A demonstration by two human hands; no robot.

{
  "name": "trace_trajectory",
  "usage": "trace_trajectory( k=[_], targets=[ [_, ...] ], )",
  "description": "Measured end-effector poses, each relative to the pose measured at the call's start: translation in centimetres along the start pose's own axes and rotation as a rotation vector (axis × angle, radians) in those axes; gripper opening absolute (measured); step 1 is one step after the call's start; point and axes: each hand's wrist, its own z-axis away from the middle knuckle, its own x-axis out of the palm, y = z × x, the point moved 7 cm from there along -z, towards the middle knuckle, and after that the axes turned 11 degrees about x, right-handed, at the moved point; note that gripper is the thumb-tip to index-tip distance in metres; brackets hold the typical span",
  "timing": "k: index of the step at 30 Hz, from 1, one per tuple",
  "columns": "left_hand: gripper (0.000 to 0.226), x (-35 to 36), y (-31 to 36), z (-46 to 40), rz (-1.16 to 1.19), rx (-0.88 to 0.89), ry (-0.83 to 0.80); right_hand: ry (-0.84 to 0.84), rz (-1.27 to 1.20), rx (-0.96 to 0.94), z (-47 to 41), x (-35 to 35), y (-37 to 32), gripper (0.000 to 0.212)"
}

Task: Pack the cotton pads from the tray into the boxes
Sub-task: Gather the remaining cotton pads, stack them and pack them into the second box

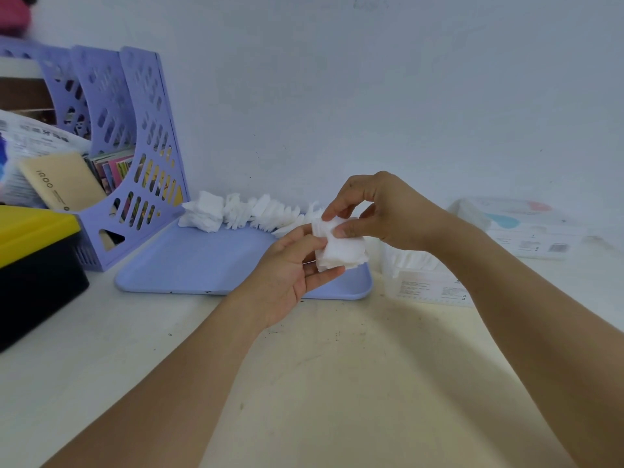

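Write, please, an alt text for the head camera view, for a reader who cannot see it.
Two hands, the left hand and the right hand, hold a small stack of cotton pads above a lilac tray. More pads lie along the tray's far edge, and a clear box with pads stands to its right.

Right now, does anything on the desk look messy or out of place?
Mostly the loose cotton pads: they lie in a ragged, toppled row along the tray's far edge against the wall, not stacked. The small stack held by both hands is uneven too.

pads point(341, 248) white | tray point(202, 258) lilac | file rack point(141, 146) lilac
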Motion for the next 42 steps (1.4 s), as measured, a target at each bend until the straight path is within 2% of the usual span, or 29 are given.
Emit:
trace_trajectory(
  k=[11,17,25,31,40,42],
  targets=[
    [0.045,0.2,0.1,0.0,-0.044,0.029,-0.037,0.014,0.01,0.011,0.1,-0.2,-0.2,0.016],
    [0.038,-0.1,0.0,-0.1,-0.068,0.021,-0.027,0.048,0.032,-0.018,0.3,-0.2,-0.6,0.022],
    [0.031,-0.4,0.1,-0.1,-0.089,0.036,-0.015,-0.161,0.165,-0.043,0.8,1.4,-2.0,0.03],
    [0.034,-0.3,0.1,-0.1,-0.102,0.027,-0.012,-0.112,0.161,-0.026,0.8,0.8,-2.2,0.014],
    [0.035,-0.8,-0.1,-0.4,-0.08,0.023,0.049,0.026,0.137,-0.07,1.5,-2.8,-3.6,0.008],
    [0.035,-0.8,-0.1,-0.4,-0.079,0.028,0.05,0.072,0.053,-0.056,1.7,-3.4,-4.1,0.005]
  ],
)
